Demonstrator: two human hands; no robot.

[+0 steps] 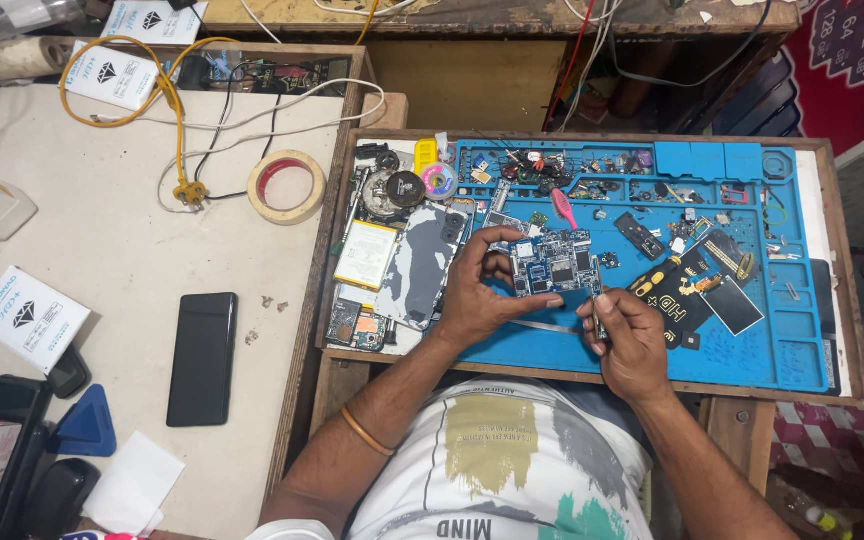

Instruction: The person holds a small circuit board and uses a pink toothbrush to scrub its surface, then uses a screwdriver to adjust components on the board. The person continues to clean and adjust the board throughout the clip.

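Blue silicone repair mat [752,350] covers the right part of my bench [132,240], and on it lies the phone circuit board [552,265], near the front edge of the mat and straight ahead of my body. My left hand [477,290] holds this board: the thumb presses along its near edge and the fingers curl over its left end, so the hand is closed on it. The long axis of the board runs left to right across my view. My right hand [632,340] is just beside the right end of the board, closed around a thin metal tool [597,315], probably tweezers; its tip points up toward the lower right corner of the board. So the board lies up and to the left from the right hand, very near. A phone back cover [417,265] and a battery [364,253] lie left of the left hand. A black phone [202,357] rests well apart, on the white surface.
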